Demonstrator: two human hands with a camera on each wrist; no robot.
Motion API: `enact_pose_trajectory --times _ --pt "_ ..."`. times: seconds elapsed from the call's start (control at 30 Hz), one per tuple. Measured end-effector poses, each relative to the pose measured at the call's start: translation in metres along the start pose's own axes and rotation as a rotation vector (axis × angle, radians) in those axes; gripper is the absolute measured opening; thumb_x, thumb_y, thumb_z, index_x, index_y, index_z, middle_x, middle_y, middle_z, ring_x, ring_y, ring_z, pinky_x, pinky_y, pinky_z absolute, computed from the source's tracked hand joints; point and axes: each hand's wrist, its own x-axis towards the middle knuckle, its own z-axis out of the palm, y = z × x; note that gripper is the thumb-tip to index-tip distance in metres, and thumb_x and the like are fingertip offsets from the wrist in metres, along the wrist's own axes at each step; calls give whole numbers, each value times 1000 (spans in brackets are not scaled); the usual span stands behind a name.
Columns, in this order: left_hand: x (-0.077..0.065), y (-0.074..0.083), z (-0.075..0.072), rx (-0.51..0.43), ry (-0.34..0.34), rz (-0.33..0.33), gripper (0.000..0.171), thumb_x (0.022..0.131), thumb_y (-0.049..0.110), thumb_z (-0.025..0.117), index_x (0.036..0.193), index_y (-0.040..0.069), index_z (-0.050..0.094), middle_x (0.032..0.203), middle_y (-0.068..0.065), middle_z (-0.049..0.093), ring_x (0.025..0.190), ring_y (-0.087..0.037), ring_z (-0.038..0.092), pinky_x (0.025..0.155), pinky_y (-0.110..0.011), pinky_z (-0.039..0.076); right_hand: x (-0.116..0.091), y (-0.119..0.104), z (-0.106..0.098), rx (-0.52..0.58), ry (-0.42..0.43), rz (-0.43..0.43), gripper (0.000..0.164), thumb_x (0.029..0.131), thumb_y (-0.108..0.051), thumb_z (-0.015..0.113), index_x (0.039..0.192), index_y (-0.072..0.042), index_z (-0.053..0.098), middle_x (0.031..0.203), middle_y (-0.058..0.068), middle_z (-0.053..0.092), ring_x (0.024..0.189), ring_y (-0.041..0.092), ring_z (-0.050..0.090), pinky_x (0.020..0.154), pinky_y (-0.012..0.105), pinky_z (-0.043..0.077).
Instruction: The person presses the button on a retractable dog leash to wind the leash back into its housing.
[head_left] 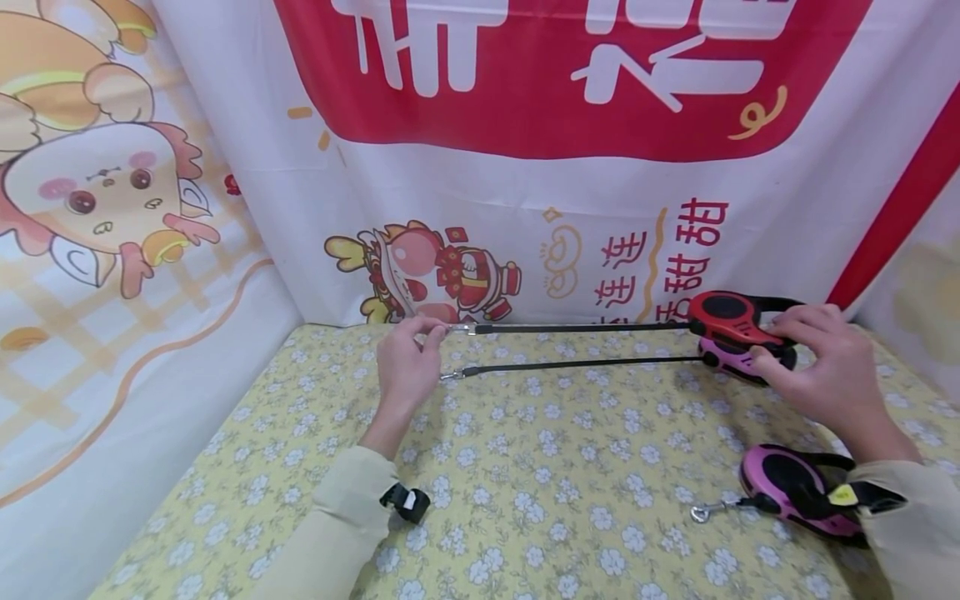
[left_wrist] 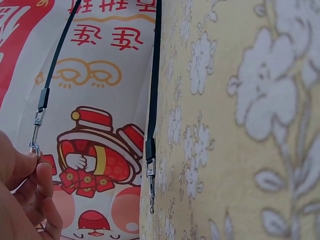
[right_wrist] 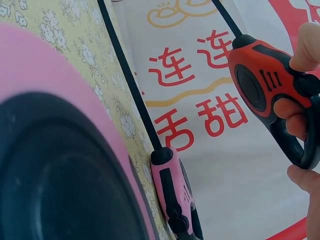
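My right hand (head_left: 832, 367) grips a red and black retractable dog leash (head_left: 722, 307) by its looped handle. From it a black strap (head_left: 585, 328) runs left, stretched out, to a metal snap hook (left_wrist: 36, 127). My left hand (head_left: 408, 362) pinches the end of that hook between thumb and fingertips. Below it on the cloth lies a pink and black retractable leash (right_wrist: 169, 175), its strap (head_left: 585, 364) also pulled out leftward. Its snap hook (left_wrist: 151, 182) lies just beside the left hand, apart from the fingers in the left wrist view.
A second pink leash (head_left: 798, 492) lies near the right sleeve, its hook (head_left: 705, 510) pointing left and its strap drawn in. The table has a yellow floral cloth (head_left: 525, 483). A printed white and red curtain (head_left: 465, 183) hangs behind it.
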Motion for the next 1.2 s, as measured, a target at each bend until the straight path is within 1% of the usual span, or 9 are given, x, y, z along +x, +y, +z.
enact_pose_trajectory --times 0.27,0.5,0.87,1.1,1.2 --pt "0 0 1 17 -21 13 15 105 22 67 112 14 78 117 -5 77 76 -20 63 68 -32 51 -1 -3 1 16 -23 18 30 76 -15 78 95 8 74 108 28 69 102 36 52 80 41 35" --pt "-2 1 2 16 -46 1 16 105 22 66 114 15 77 113 -4 76 79 -20 63 69 -31 51 0 -5 1 7 -23 21 30 76 -16 78 95 8 74 107 27 70 100 34 52 78 39 35" --pt "-5 4 4 40 -69 5 16 105 23 66 115 16 77 113 -3 75 76 -19 62 64 -31 50 0 -3 3 13 -22 6 30 76 -16 78 95 7 75 106 27 71 100 33 52 77 36 35" --pt "-5 4 5 60 -78 36 16 105 24 67 112 16 78 112 -4 75 82 -21 63 73 -32 50 0 -3 3 20 -24 9 30 76 -15 79 96 7 75 107 27 70 100 33 52 78 36 36" --pt "-4 3 7 69 -80 51 17 105 25 67 112 15 78 112 -4 75 83 -21 63 74 -32 50 0 -4 3 20 -29 13 29 76 -15 78 96 7 75 107 27 70 101 32 52 78 35 36"
